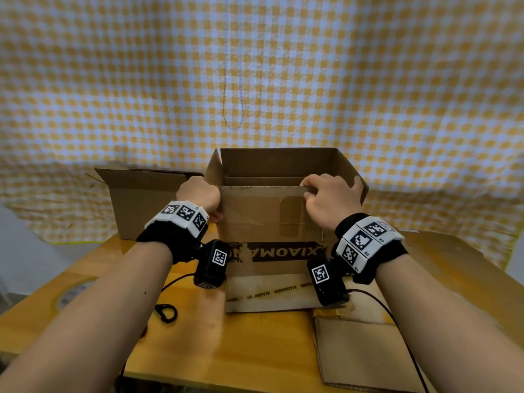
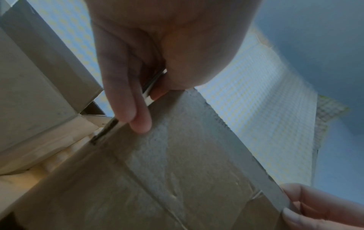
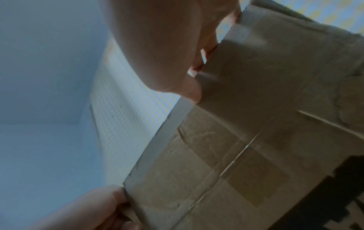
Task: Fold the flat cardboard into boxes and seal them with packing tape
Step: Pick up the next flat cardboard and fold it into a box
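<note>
Stood upright at table (image 1: 255,350) centre: open cardboard box (image 1: 272,245), near flap (image 1: 261,199) raised; gripped at both top corners. Left hand (image 1: 200,195) at flap's 9 o'clock corner, fingers (image 2: 126,87) curled over the edge, thumb pinching from behind; right hand (image 1: 330,201) at 3 o'clock corner, fingers hooked over the rim, thumb (image 3: 189,87) pressed on outer face; neither hand slack. Second open box (image 1: 141,202) at 10 o'clock; flat cardboard sheet (image 1: 365,353) at 4 o'clock; tape roll (image 1: 71,293) at 8 o'clock near table edge.

Tape roll (image 1: 74,293) blurred, half behind left forearm; flat cardboard (image 1: 365,353) cut off by bottom edge.
</note>
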